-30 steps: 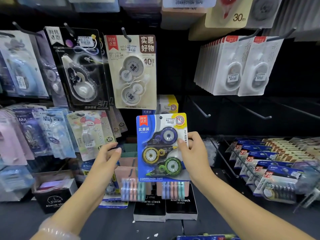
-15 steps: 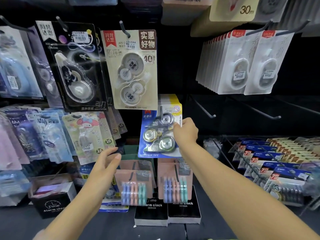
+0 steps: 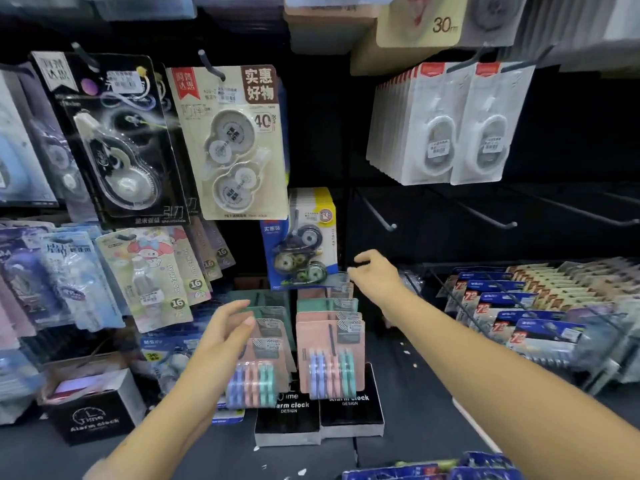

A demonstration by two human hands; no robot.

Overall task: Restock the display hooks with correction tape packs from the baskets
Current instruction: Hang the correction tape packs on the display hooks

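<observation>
Display wall (image 3: 325, 140) fills the view, dark, with hooks in rows; shelf (image 3: 408, 403) below carries boxes and stock.

Step in hand, as I judge it: one pack is hung, the hands are free, another must be fetched. The next move calls for a reach down toward the blue packs (image 3: 433, 471) at the bottom edge, below the right arm; these are probably the supply, though no basket shows plainly. Then the punched hole must be lined up on the hook tip.

Counts, large to small:
- White hanging stacks (image 3: 446, 126), up and right of the right hand: two.
- Bare hooks (image 3: 381, 213) just above the right hand: three clear, more blurred farther right.
- Pastel tape columns (image 3: 329, 348) between the hands: two.
- Black alarm clock boxes (image 3: 318, 420) under them: two, and a third (image 3: 93, 410) lies left of the left hand.

Blue three-roll pack (image 3: 299, 251) hangs on its hook, just left of the right hand, in front of a yellow-topped pack.

Right hand (image 3: 377, 275): grip loose, fingers half curled, holding nothing, fingertips near the pack's lower right corner, contact unclear.

Left hand (image 3: 225, 334): grip wide, fingers relaxed, empty, in front of the left pastel column.
</observation>
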